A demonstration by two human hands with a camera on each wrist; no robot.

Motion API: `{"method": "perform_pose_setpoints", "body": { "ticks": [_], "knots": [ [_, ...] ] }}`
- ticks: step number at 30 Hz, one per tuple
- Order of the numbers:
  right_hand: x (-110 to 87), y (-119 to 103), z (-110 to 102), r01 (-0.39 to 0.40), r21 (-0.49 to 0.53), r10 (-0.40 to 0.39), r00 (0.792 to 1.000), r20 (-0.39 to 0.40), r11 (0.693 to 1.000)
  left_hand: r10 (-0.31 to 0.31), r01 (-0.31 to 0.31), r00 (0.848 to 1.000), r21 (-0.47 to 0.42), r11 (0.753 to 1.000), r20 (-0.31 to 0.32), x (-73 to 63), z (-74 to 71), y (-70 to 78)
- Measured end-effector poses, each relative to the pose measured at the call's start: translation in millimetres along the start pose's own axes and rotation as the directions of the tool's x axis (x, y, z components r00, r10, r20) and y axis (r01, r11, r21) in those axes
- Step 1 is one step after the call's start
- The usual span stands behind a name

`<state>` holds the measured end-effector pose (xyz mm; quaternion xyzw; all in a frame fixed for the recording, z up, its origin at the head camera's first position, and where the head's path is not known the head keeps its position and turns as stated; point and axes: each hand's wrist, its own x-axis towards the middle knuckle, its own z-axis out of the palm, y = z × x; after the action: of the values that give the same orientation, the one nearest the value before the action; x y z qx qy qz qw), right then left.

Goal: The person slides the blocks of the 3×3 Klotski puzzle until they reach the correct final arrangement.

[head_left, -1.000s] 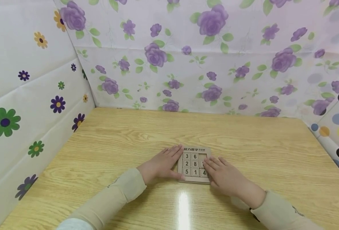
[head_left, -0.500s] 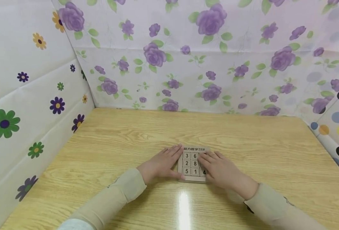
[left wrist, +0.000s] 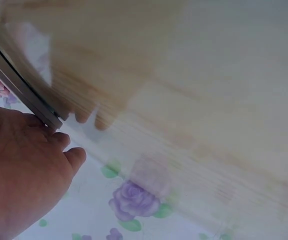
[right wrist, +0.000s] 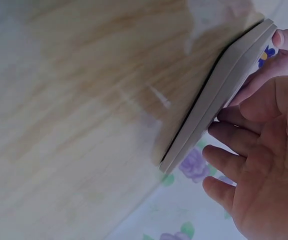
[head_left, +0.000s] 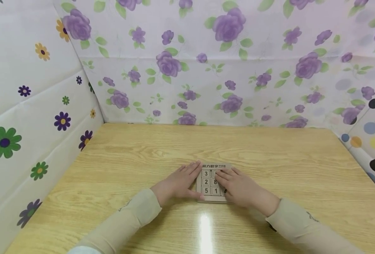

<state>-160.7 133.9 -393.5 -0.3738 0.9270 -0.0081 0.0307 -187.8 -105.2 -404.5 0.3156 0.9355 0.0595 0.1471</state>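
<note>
A flat sliding number puzzle (head_left: 210, 187) lies on the table, with numbered square tiles and dark lettering along its top. The left hand (head_left: 182, 181) lies along the puzzle's left side, fingertips at the upper left corner and thumb at the lower left. From the right, the right hand (head_left: 243, 188) reaches over the board with its fingers extended, fingertips on the top row near the 6 tile. Its fingers hide most of the right column. In the right wrist view, the puzzle's edge (right wrist: 219, 95) shows beside the loosely spread fingers; the left wrist view shows the left palm (left wrist: 24, 170) beside the puzzle.
A wood-grain table (head_left: 136, 151) spreads around the puzzle, with a bright light reflection in front. Purple-flowered cloth (head_left: 232, 63) covers the back wall, and a flower-dotted sheet (head_left: 25, 113) stands at the left. More patterned cloth (head_left: 365, 137) borders the right.
The right hand has slid up and left over the board, from the right column onto the 6 tile. Its fingers now cover the top right gap seen earlier. The left hand keeps its place.
</note>
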Motion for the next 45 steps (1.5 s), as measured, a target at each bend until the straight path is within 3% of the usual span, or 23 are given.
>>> {"method": "perform_pose_setpoints", "body": {
  "ticks": [5,15,34,45],
  "knots": [
    [-6.8,7,0,-0.014,-0.002,0.014,1.000,0.022,1.000,0.007,-0.007,1.000,0.008,1.000,0.005,0.6,1.5,0.0],
    [-15.3,13,-7,-0.006,-0.037,0.005,1.000,-0.015,0.999,0.004,-0.004,1.000,-0.013,1.000,0.004,0.3,-0.8,0.0],
    [20.3,-3,-8,0.109,0.007,-0.109,0.994,0.017,0.994,0.010,-0.010,1.000,0.001,1.000,0.026,0.4,-1.8,2.1],
    [23.6,0,-2,0.146,0.051,-0.149,0.988,0.045,0.988,0.009,-0.010,1.000,0.004,1.000,0.025,1.2,-1.9,2.2]
  ]
}}
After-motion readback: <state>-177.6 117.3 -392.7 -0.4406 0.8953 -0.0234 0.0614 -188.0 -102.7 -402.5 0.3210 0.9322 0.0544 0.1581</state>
